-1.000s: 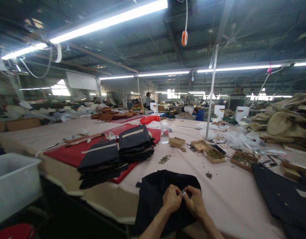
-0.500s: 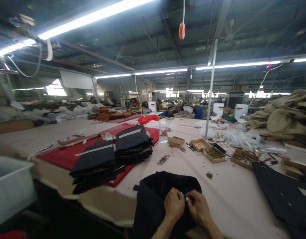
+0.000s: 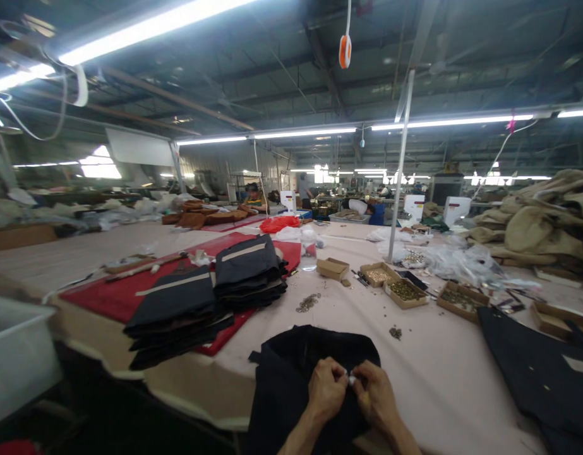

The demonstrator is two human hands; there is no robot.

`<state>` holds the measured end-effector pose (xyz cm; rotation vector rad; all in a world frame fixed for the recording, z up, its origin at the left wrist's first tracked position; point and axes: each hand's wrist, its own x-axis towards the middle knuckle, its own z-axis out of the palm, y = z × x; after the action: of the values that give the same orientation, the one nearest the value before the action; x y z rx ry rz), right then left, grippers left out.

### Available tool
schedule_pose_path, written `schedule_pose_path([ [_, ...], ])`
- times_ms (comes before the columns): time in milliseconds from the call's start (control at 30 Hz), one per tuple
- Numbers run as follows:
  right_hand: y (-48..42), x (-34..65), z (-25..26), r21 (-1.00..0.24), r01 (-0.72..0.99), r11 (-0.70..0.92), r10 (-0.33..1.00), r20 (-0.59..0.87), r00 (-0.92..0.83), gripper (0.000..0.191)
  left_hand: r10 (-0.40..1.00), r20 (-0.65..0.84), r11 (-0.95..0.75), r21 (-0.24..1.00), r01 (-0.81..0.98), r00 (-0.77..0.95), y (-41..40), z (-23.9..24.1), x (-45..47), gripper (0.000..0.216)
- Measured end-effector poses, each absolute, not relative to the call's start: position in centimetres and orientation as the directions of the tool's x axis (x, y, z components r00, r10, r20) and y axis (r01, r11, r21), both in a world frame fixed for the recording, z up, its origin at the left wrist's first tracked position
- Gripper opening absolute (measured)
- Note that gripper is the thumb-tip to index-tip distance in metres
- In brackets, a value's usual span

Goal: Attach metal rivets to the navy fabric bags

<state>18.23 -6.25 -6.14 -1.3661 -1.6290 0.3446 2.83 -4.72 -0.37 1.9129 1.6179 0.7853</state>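
A black fabric piece (image 3: pixel 279 379) lies over the table's front edge, spread beneath both hands. My left hand (image 3: pixel 327 387) is closed in a pinch over it. Facing it, my right hand (image 3: pixel 374 390) is pinched too, the fingertips of both hands almost meeting. Something small and white shows at the fingertips; whether it is a held part or a finger wrapping I cannot tell. Beyond the fabric lie a heap of metal rings (image 3: pixel 309 303) and a smaller pile of metal bits (image 3: pixel 395 333).
Stacks of dark fabric pieces (image 3: pixel 248 268) sit on red material (image 3: pixel 102 291) at left. Cardboard boxes of small metal fittings (image 3: pixel 405 292) stand right of centre, near a metal pole (image 3: pixel 401 167). Another dark piece (image 3: pixel 513 366) lies at right. A white bin (image 3: pixel 19 360) stands lower left.
The view has shifted slightly. Both hands keep their pinch over the black fabric, and the right fingers have turned a little. A person in the background has changed position.
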Motion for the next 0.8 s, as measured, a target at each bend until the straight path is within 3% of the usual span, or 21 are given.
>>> schedule_pose_path([
  [167,-6.3,18.4,-6.0,-0.740,0.578,0.344,0.872,0.479,0.094,0.015,0.980,0.120,-0.195,0.738,0.646,0.158,-4.4,-0.6,2.7,0.009],
  [800,-6.5,18.8,-5.3,-0.758,0.530,0.379,0.876,0.478,0.058,0.017,0.993,-0.094,0.024,0.740,0.673,0.067,-3.5,1.5,3.9,0.012],
])
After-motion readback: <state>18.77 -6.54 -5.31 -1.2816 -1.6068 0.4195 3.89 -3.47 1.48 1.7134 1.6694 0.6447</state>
